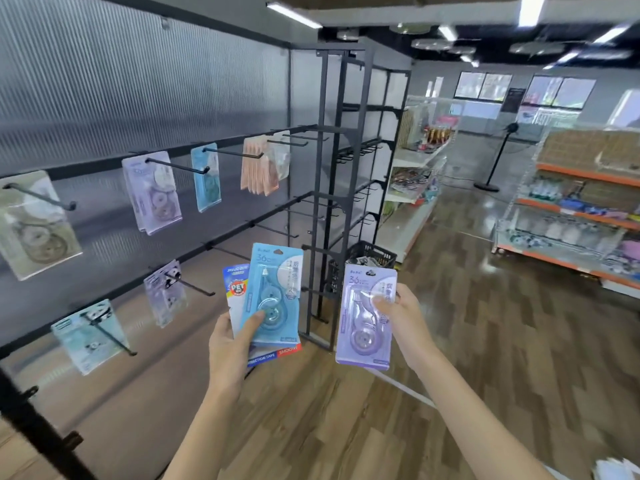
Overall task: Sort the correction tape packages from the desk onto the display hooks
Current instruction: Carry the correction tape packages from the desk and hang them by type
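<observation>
Hooks: black wire display hooks (178, 166) already carry matching carded packs, sorted by colour.
Left hand (232, 336): grasps blue carded correction tape package (273, 294) fanned over a white one, kept readable.
Right hand (401, 311): pinches lilac carded correction tape package (367, 315), separated, likely for hanging next.

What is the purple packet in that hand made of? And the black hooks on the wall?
The purple correction tape package held by the right hand looks like printed card under a clear glossy plastic bubble: light glints off it. The thin black display hooks look like painted metal wire, matte and stiff, though the blur leaves that uncertain.
</observation>
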`<action>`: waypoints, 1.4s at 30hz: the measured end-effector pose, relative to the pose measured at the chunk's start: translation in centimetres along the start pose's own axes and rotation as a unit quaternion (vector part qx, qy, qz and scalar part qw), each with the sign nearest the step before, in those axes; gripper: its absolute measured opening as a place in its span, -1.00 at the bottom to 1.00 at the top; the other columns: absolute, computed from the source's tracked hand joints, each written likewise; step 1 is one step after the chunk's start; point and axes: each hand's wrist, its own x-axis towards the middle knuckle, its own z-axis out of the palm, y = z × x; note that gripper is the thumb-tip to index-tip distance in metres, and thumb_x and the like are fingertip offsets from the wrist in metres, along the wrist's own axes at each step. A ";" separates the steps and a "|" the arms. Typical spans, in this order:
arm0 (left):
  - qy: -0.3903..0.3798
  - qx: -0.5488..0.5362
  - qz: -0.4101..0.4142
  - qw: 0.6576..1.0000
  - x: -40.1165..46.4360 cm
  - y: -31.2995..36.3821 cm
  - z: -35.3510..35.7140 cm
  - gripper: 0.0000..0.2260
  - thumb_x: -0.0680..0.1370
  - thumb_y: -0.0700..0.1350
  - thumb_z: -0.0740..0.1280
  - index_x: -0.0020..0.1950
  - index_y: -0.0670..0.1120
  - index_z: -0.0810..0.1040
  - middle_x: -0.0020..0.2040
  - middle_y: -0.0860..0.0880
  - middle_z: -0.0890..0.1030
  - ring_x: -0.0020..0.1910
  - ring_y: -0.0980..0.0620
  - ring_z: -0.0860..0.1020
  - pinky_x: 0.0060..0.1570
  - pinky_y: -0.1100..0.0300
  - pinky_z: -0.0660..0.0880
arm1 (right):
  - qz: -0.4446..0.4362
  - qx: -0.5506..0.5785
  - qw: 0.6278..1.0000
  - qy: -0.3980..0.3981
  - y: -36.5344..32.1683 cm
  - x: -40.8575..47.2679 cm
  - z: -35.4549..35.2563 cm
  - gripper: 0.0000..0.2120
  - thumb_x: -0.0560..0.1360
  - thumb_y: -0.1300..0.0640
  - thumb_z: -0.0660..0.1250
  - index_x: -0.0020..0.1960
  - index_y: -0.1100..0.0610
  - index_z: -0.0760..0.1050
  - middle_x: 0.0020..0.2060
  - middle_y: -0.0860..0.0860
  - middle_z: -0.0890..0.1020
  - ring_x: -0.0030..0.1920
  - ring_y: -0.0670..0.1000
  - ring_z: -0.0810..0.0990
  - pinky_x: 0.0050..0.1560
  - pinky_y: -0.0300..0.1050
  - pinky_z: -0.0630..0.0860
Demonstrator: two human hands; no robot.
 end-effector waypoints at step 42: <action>0.461 0.010 0.143 0.876 6.6 3.4 -3.7 -0.85 0.51 -0.17 0.42 0.04 -0.07 0.52 -0.01 -0.10 0.69 -0.08 -0.09 0.69 -0.18 0.14 0.58 | -0.093 0.036 0.893 -0.439 -10.5 19.1 31.1 -0.75 0.48 0.03 0.43 0.02 0.18 0.51 -0.22 -0.07 0.57 -0.20 -0.14 0.52 -0.25 -0.24 0.37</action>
